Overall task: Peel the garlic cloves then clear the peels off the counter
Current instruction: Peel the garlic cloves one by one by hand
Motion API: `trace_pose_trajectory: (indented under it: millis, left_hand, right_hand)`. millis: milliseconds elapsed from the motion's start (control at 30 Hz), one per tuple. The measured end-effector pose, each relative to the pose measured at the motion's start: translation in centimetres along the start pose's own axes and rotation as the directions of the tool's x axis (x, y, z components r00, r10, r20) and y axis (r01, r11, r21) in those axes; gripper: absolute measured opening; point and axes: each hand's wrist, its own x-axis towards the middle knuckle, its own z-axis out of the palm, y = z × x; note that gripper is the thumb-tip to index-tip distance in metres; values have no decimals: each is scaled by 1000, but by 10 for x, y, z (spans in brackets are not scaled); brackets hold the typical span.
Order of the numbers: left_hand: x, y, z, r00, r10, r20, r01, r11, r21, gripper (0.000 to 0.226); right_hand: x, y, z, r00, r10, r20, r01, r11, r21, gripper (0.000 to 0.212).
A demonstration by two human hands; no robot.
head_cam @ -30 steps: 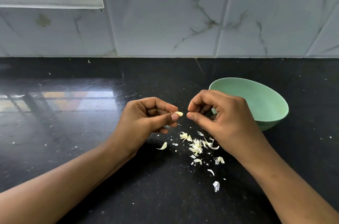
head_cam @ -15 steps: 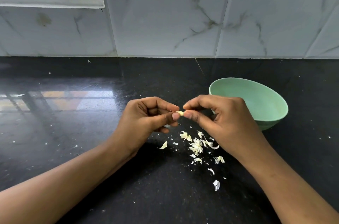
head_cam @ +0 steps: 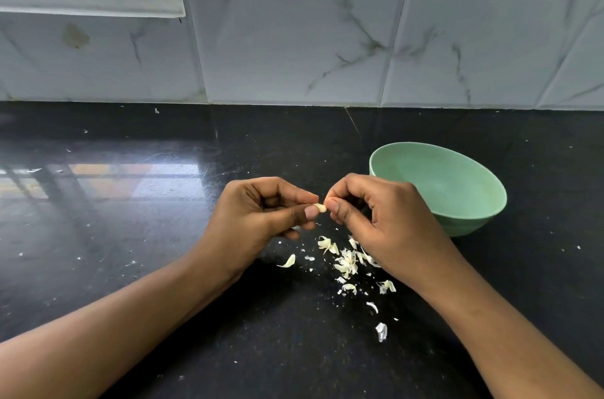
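A small pale garlic clove (head_cam: 320, 207) is pinched between the thumb and forefinger of my left hand (head_cam: 261, 219), a little above the black counter (head_cam: 163, 268). My right hand (head_cam: 385, 222) meets it from the right, thumb and forefinger tips pinching the clove's free end. Most of the clove is hidden by my fingers. Below the hands lies a scatter of whitish garlic peels (head_cam: 348, 263), with one curled peel (head_cam: 288, 261) to the left and a larger scrap (head_cam: 381, 331) nearer me.
A pale green bowl (head_cam: 470, 219) stands on the counter just right of my right hand; what it holds is not visible. A marbled tile wall (head_cam: 294, 32) closes the back. Tiny white flecks dot the counter.
My right hand moved left and closed the gap to the clove; its fingertips now pinch the clove's end. My left hand stayed in place.
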Motion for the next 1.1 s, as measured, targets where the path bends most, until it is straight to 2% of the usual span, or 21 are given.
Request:
trace_pose_trajectory:
  millis: [200,433,567,833,1100]
  left_hand:
    - [-1,2,1,1000,-16,-4,16,998,-55,12]
    - [0,3,3,994,-111,-12,106,974,-200,26]
    - [1,3,4,988,-152,-22,142,959,-246,21]
    - [1,4,2,989,-150,-4,145,960,-238,11]
    - [2,3,1,986,-163,-15,154,956,-250,9]
  right_hand:
    - [0,-3,6,998,-57,-28,54,996,-68,15]
    - [1,-3,12,992,-104,-64,98,991,-96,21]
    - [3,-2,15,989,-121,-87,112,988,-111,21]
    - [4,-1,17,990,-91,-105,82,993,-86,23]
    - [4,1,10,988,-69,-137,54,993,-106,13]
